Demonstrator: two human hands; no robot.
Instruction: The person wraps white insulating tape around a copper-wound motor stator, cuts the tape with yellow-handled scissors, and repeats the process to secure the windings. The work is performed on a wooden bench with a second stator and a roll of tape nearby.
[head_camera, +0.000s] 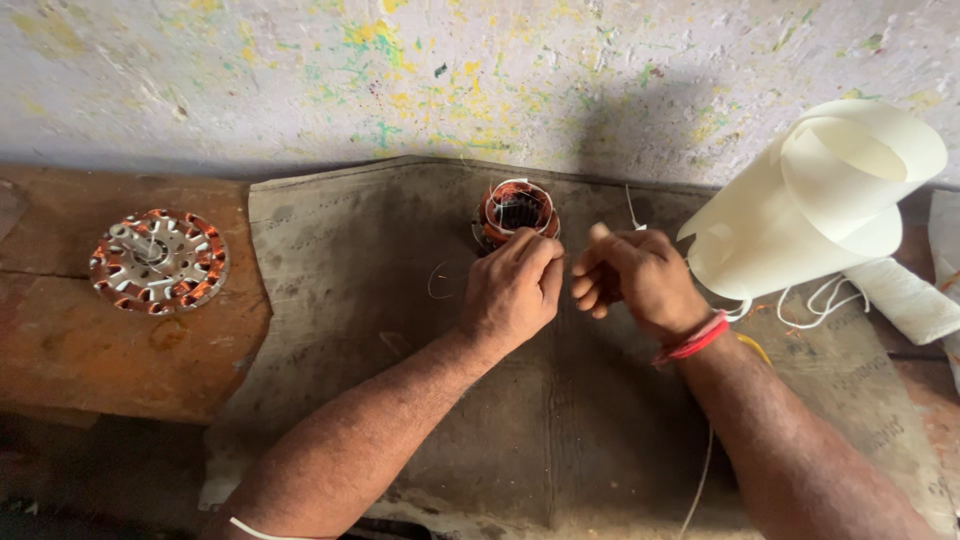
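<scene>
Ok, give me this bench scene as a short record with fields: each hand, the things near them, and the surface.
left hand: closed, fingertips at the small copper-wound coil
right hand: closed beside the left, thumb up; what it pinches is too thin to tell
wrist: red bands on the right
surface: grey mat over a wooden bench
left side: flat round winding, untouched
right side: rolled cream sheet

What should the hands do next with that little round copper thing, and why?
Probably pull the white thread snug. The left hand rests on the small copper-wound stator, where white thread loops loosely over the top, and the right hand is closed in a fist beside it, seemingly pinching that thread. Slack loops suggest the tie is not yet tight.
</scene>
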